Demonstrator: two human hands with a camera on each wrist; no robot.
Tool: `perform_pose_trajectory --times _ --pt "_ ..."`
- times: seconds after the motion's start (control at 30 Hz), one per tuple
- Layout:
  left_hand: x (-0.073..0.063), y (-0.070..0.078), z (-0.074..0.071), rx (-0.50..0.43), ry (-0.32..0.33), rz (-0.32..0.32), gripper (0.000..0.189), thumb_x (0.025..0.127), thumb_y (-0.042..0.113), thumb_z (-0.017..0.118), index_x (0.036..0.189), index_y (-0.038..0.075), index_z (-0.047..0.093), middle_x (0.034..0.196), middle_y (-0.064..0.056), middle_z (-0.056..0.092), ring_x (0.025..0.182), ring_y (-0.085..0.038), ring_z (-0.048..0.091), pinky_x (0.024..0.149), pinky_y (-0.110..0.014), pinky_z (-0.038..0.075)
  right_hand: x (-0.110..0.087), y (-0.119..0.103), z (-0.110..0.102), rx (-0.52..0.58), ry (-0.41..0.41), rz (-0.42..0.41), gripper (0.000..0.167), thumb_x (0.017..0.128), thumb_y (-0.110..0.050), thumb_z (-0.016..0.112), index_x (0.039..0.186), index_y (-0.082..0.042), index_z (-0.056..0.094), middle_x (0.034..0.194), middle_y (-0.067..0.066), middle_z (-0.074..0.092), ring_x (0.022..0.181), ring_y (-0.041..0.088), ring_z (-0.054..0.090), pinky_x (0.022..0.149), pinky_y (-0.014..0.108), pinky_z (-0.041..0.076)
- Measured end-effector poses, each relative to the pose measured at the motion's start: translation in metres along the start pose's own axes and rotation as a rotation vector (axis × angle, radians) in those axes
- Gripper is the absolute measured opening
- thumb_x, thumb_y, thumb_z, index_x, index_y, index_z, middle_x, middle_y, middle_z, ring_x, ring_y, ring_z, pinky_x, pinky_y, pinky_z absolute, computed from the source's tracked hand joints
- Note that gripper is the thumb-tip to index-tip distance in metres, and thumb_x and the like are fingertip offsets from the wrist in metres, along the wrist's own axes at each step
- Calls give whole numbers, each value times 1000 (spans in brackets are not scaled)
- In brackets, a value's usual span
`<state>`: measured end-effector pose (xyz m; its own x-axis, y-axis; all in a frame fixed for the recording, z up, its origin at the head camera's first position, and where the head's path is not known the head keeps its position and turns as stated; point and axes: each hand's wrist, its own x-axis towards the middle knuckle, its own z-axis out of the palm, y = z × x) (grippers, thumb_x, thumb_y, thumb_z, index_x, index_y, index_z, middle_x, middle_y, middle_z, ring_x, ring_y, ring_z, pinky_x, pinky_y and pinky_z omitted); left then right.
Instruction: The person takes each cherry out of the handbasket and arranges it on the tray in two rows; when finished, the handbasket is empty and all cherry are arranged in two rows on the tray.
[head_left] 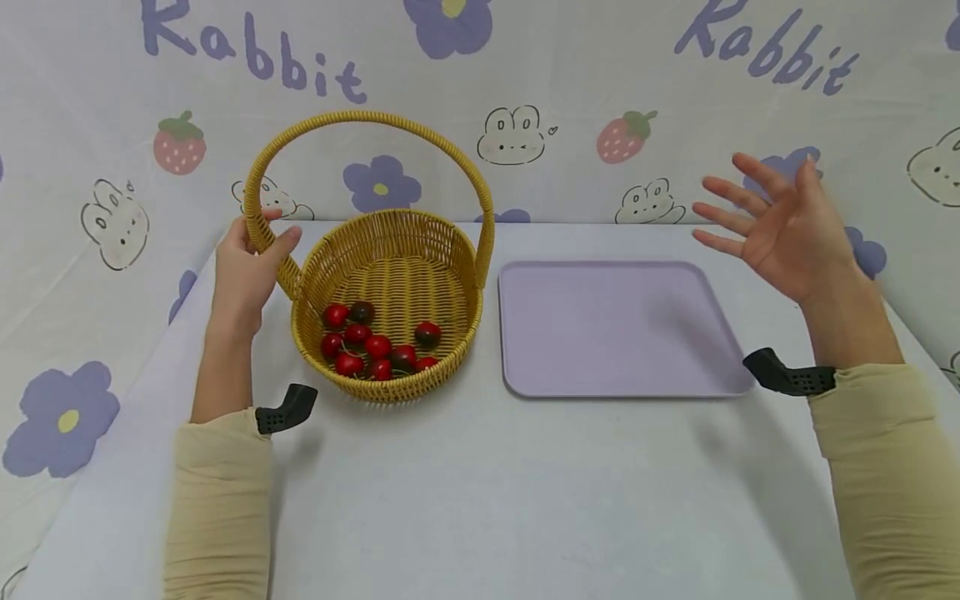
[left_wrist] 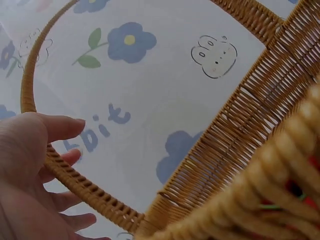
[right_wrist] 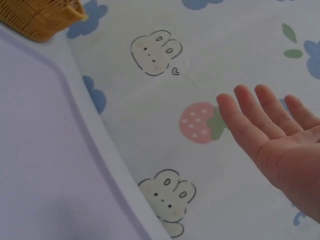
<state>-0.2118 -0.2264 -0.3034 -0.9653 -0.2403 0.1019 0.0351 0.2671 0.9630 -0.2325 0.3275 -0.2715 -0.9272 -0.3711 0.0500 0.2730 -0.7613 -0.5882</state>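
Observation:
A yellow woven basket (head_left: 401,279) stands on the left side of the table, its tall arched handle (head_left: 375,118) upright. Several dark red cherries (head_left: 378,346) lie on its floor toward the near side. My left hand (head_left: 251,271) holds the handle low on its left side; in the left wrist view the handle passes between thumb and fingers. Up in the air at the right, my right hand (head_left: 795,229) has its palm showing and fingers spread, with nothing in it. A flat lilac tray (head_left: 600,333) lies between the basket and that hand.
The white table (head_left: 480,492) runs back to a hanging cloth (head_left: 570,50) printed with rabbits, flowers and strawberries. Black wrist mounts (head_left: 288,408) sit at both cuffs. The tray's left edge lies close to the basket's right side.

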Motion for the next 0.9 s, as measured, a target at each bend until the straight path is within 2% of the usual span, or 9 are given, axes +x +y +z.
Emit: perform_pose_trajectory --times 0.1,0.27,0.37,0.5,0.63,0.73,0.9 --pt "1 -12 -1 4 -32 -60 42 93 34 60 129 16 49 138 -12 44 124 -25 39 107 -50 24 1 16 -5 -11 -26 23 60 96 -44 47 146 -12 38 139 20 45 118 48 48 93 62 37" --pt "6 -31 -1 12 -134 -136 46 97 35 54 134 10 45 131 -12 44 118 -25 41 102 -45 30 5 43 -10 -48 -57 59 60 97 -45 45 145 -10 39 138 19 47 119 46 48 95 58 38" --pt "8 -40 0 23 -196 -172 48 98 32 50 138 5 41 132 -16 43 121 -28 41 102 -46 29 8 59 -11 -70 -78 74 59 98 -46 42 145 -9 40 137 19 48 121 45 48 95 57 37" --pt "12 -50 3 36 -266 -192 45 100 24 49 138 3 41 141 -18 37 130 -31 34 108 -50 22 12 78 -9 -76 -107 103 59 99 -46 40 144 -8 39 136 20 49 122 44 47 96 57 37" --pt "15 -55 1 47 -335 -180 43 100 17 48 139 1 40 147 -16 32 133 -32 30 109 -51 21 20 96 -4 -98 -136 136 58 100 -46 37 144 -8 39 136 22 48 122 43 47 96 56 37" --pt "17 -58 -1 57 -373 -148 43 100 14 47 140 1 39 149 -16 30 134 -32 28 108 -52 21 25 108 0 -112 -157 166 57 100 -46 36 141 -7 42 135 23 48 121 42 48 96 56 38" --pt "16 -61 -2 87 -379 -90 42 99 11 47 139 1 40 147 -18 32 133 -33 30 108 -52 23 32 125 5 -112 -217 234 55 102 -45 30 137 -6 46 132 23 51 120 42 49 97 55 38"
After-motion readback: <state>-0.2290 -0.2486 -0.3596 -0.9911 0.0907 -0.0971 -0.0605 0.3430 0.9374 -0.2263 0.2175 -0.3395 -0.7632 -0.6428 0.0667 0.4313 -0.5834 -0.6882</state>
